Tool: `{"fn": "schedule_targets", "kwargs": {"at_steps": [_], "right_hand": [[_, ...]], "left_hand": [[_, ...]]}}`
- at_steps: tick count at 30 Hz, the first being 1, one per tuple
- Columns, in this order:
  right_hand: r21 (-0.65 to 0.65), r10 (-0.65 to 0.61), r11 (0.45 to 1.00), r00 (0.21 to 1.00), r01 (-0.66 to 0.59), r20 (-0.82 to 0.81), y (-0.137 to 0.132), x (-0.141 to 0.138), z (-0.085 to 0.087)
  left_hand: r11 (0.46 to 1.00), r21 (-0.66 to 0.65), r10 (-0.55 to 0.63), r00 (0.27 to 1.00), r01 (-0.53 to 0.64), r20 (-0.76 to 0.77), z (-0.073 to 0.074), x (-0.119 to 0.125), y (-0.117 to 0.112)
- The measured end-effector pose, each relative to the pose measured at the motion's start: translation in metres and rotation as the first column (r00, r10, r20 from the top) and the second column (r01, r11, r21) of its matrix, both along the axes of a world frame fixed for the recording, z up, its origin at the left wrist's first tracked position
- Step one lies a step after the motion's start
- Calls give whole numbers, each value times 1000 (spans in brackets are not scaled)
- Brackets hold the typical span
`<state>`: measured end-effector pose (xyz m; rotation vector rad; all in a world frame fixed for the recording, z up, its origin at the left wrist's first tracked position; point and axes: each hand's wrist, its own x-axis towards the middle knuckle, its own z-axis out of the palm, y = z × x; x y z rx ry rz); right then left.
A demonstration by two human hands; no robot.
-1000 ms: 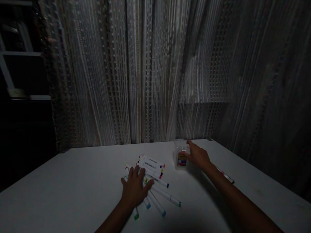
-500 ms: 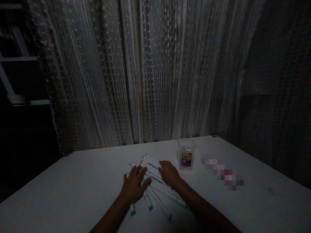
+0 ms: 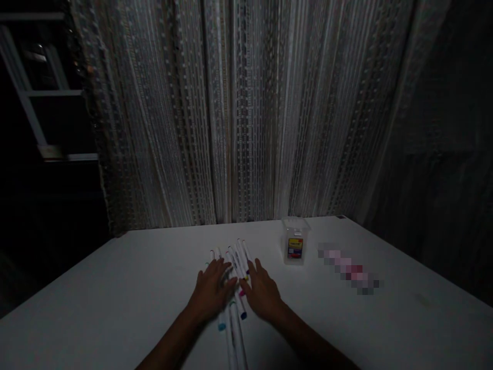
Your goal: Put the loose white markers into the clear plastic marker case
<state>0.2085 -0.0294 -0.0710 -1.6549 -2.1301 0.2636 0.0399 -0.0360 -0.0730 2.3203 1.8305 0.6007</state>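
Several white markers (image 3: 236,336) with coloured ends lie in a loose bundle on the white table, most of them pointing away from me. My left hand (image 3: 211,288) rests over the left side of the bundle, fingers spread, hiding parts of the markers under it. Against the right side lies my right hand (image 3: 264,290), its fingers stretched forward and its thumb touching or close to the markers. Neither hand is wrapped round a marker. Blue, teal and pink marker ends show between and below the hands.
A clear plastic container (image 3: 295,241) with a yellow and blue label stands right of the markers. Farther right lies a pixelated pinkish item (image 3: 348,267). Behind the white table (image 3: 134,288) hangs a patterned curtain (image 3: 246,113). A window frame (image 3: 54,93) shows at the left.
The markers, fanned out diagonally before, now lie closer together and more lengthwise. My right hand has moved slightly down and in towards the left. The view has shifted a little.
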Motion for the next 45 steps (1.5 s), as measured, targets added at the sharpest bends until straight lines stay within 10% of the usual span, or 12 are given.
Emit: {"fn": "schedule_targets", "kwargs": {"at_steps": [6, 12, 17, 23, 29, 45], "right_hand": [[262, 369, 891, 927, -371, 61, -55, 29, -36], [353, 390, 833, 904, -427, 174, -82, -4, -92], [232, 463, 841, 872, -489, 157, -49, -20, -52], [199, 435, 871, 894, -449, 110, -22, -30, -14], [173, 114, 975, 983, -139, 147, 28, -24, -3], [123, 70, 986, 946, -114, 318, 32, -26, 4]], "left_hand": [[980, -14, -200, 977, 200, -71, -20, -11, -64], [1000, 17, -13, 1000, 14, -22, -6, -17, -15], [1000, -5, -29, 1000, 29, 6, -13, -25, 32], [998, 53, -44, 994, 39, 97, -36, -45, 23], [996, 90, 16, 996, -25, 91, -36, -40, 1], [956, -10, 291, 954, -292, -77, -14, -22, 12]]}}
